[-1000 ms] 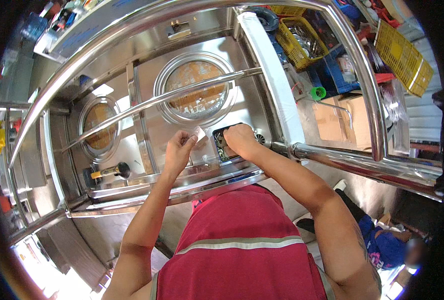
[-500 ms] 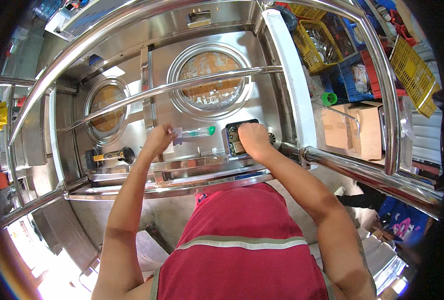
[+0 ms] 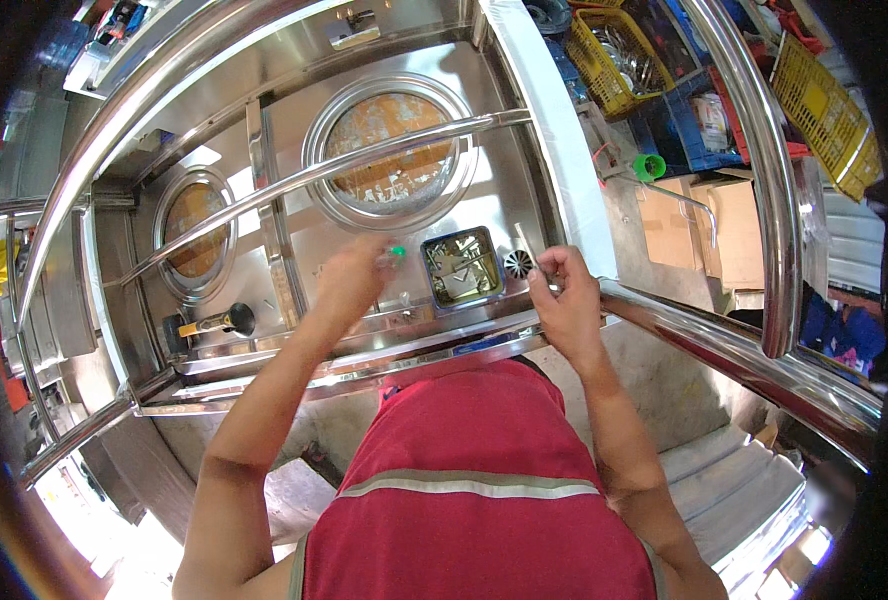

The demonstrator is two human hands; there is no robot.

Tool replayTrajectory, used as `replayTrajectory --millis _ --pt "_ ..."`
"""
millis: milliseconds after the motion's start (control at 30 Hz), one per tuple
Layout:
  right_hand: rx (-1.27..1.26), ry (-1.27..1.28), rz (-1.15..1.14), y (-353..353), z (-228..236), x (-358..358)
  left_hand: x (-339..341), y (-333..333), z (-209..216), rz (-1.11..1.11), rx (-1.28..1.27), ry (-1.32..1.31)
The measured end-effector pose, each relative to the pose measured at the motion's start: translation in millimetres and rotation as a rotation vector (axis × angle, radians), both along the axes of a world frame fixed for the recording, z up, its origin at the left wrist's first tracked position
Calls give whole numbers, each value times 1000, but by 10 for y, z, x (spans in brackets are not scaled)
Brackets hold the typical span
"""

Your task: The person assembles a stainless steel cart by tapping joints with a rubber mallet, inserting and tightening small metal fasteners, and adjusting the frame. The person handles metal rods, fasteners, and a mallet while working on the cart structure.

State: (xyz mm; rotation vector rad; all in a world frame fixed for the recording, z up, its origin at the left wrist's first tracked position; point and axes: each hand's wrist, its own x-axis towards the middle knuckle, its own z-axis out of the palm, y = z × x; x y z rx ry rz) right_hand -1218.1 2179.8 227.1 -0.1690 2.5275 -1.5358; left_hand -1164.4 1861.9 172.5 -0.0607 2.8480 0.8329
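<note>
My left hand point(image 3: 349, 285) is smeared by motion over the steel surface. A green cap point(image 3: 397, 252) shows at its fingertips. The clear, tube-like body that belongs to this cap is mostly hidden by the hand, so I cannot tell whether the fingers grip it. My right hand point(image 3: 570, 300) is closed, thumb against fingers, on a thin, pale metal strip point(image 3: 522, 238) that points up and left. Between the hands sits a dark square tray point(image 3: 492, 240) holding several small metal pieces. Just left of my right hand is a round slotted fitting point(image 3: 517, 265).
A steel rail point(image 3: 364, 155) crosses above two ringed openings. To the left lies a yellow-and-black tool point(image 3: 214, 322). Thick tubing point(image 3: 704, 330) runs along the right. Beyond it are yellow crates point(image 3: 619, 60), cardboard boxes point(image 3: 729, 240) and a green cup-like piece point(image 3: 648, 167).
My right hand has lifted off the tray and moved right, uncovering the metal pieces. My left hand has moved right over the green-capped tube. The whole view has shifted slightly.
</note>
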Motion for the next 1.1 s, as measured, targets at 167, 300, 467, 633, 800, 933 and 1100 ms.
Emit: replayTrajectory --millis 167,300,467,633,800,933,1100 --pt "117 225 -11 39 -131 163 -320 949 -72 -364 -145 -113" --pt "94 265 -5 64 -148 154 -468 1263 -310 -352 -328 -317" --pt "85 301 12 58 -128 152 -463 1289 -459 -349 -384 -256" --pt "86 324 13 52 -129 148 -472 1291 -386 -292 -361 -286" --pt "79 319 13 51 -139 144 -389 1179 -239 -280 -316 -113" --pt "76 344 0 47 -140 141 -344 924 -83 -188 -223 -28" --pt "92 279 5 41 -118 144 -342 486 143 -117 -7 -53"
